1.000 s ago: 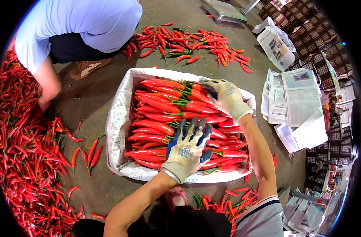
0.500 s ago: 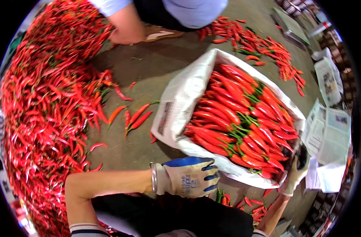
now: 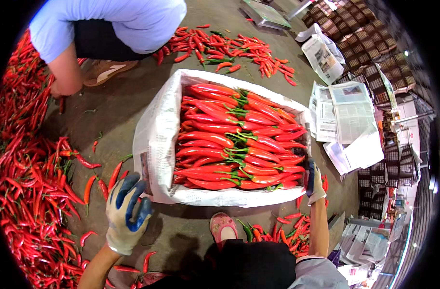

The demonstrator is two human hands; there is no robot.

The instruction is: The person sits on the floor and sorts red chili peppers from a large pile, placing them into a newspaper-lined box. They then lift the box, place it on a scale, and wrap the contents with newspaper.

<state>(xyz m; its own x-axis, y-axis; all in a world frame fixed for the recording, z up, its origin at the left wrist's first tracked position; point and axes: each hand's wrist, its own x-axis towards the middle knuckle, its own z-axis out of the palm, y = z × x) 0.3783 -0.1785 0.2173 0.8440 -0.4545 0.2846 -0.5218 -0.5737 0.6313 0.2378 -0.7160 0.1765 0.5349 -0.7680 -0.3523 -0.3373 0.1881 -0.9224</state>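
Observation:
Red chili peppers point(image 3: 249, 144) lie packed in rows with green stems meeting along the middle. They fill a container lined with newspaper point(image 3: 159, 130), whose white sheets stand up around the sides. My left hand point(image 3: 123, 212), in a pale glove with blue coating, is off the container's near left corner. Its fingers are spread and curved, with nothing in them. At the container's right side, my right hand point(image 3: 317, 184), also gloved, grips the edge, with dark-coated fingers partly over the rim; the rest of its fingers are hidden.
A large heap of red chilies point(image 3: 27, 192) spreads along the left. Another person point(image 3: 118, 29) crouches at the far left beside it. Loose chilies point(image 3: 229, 50) lie beyond the container. Newspaper sheets point(image 3: 350, 115) and brown crates point(image 3: 379, 48) stand to the right; a flat metal scale point(image 3: 265, 13) is far off.
The container has turned until its rows sit nearly square to me. My left hand has moved left and opened its fingers; my right hand stays at the right edge. The view has shifted right.

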